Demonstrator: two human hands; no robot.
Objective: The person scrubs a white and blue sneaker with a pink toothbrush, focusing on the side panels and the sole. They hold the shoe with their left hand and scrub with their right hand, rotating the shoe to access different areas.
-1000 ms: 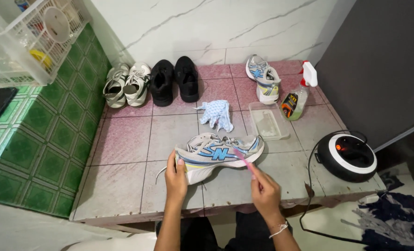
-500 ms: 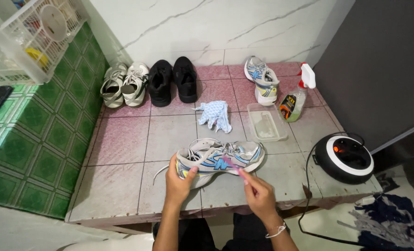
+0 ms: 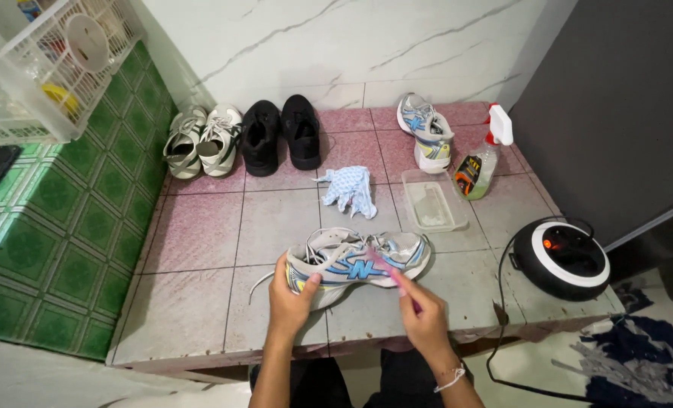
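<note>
- Grey-and-blue mesh: the sneaker lies on its side on the tiled bench, at the near edge, right in front of me.
- My left hand grips its toe end, fingers wrapped around the sole and thumb pressed on the upper, holding it tilted.
- My right hand pinches a pink toothbrush between thumb and fingers; the brush head sits against the side panel near the middle of the shoe.
- As I judge it, scrubbing is under way on this one shoe; how clean it is I cannot tell at this size.
- At about 1 o'clock from the sneaker stands its matching shoe, upright and untouched by either hand.
- Just beside that one, a spray bottle and a clear plastic tray wait.
- At 12 o'clock lies a crumpled blue-and-white cloth.
- At 11 o'clock, against the wall, sit the black pair and the white pair, which look left to do, if they are part of the job at all.
</note>
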